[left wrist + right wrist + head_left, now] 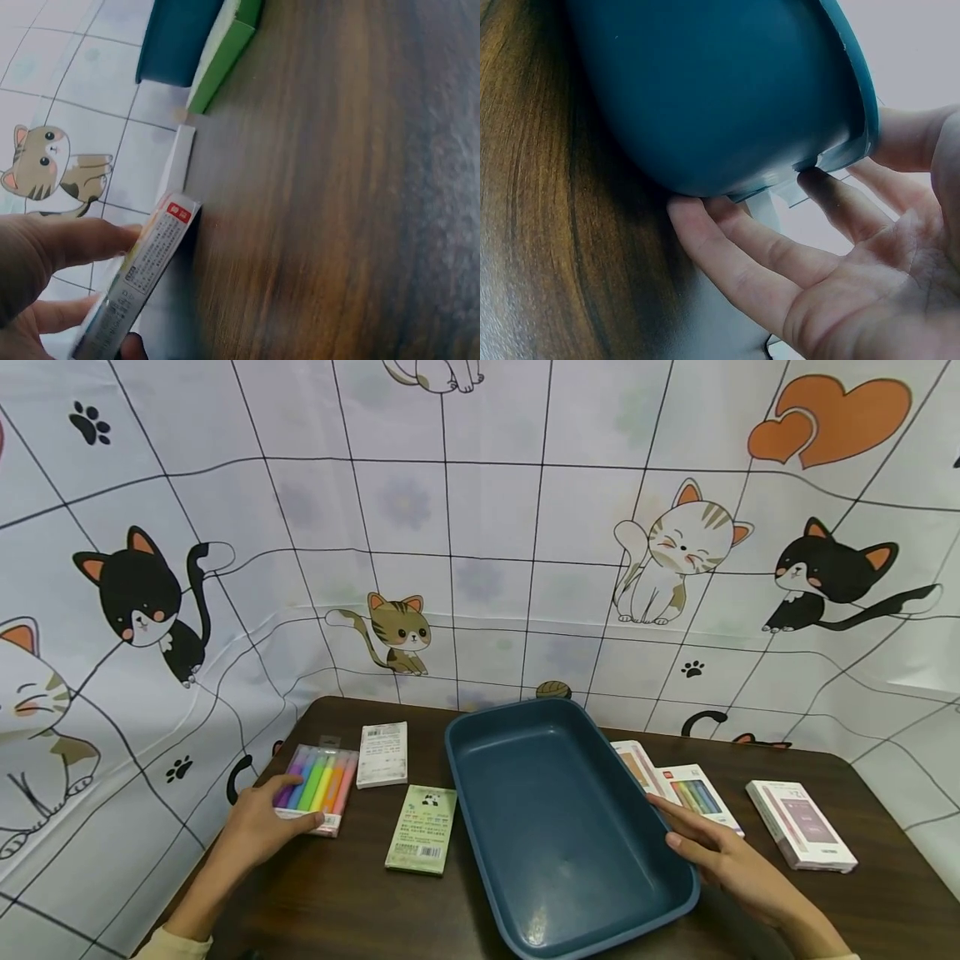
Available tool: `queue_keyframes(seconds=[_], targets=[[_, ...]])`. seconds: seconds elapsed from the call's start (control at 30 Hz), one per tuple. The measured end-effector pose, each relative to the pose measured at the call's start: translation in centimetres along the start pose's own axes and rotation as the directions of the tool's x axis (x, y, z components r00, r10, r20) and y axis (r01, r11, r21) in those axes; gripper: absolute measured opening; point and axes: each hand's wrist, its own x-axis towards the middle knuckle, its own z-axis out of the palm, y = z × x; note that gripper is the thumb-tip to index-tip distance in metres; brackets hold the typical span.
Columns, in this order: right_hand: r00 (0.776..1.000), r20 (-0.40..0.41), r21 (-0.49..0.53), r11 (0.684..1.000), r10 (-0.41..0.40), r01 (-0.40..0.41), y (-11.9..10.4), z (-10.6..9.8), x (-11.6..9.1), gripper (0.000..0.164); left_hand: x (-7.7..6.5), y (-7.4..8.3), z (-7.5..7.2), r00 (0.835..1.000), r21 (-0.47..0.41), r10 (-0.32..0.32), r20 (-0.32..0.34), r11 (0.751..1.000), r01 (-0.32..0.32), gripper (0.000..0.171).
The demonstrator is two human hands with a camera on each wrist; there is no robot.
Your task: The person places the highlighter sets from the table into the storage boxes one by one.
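Blue tray point(566, 827): right hand point(723, 860) grips | red-labelled marker pack point(324, 785): left hand point(262, 818) pinches | barcoded green box point(422, 827)

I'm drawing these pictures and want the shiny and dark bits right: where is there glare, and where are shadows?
Head view: a pale glare spot inside the blue tray, near its closest end; right wrist view: dark shadow on the wooden table beside the tray; left wrist view: greyish sheen on the table at the picture's right.
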Motion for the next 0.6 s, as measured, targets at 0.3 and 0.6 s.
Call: queue_keyframes(seconds=[0.3,0.6], targets=[[0.999,0.013,0.021,0.999,-0.034,0.034,0.1,-0.09,0.11,0.056,0.2,-0.6,0.2,0.988,-0.216,-0.085,0.127,0.97,0.111,0.084],[0.999,0.029,0.02,0.999,-0.03,0.029,0.02,-0.15,0.06,0.056,0.02,-0.7,0.26,0.979,-0.341,-0.101,0.174,0.927,0.156,0.088]])
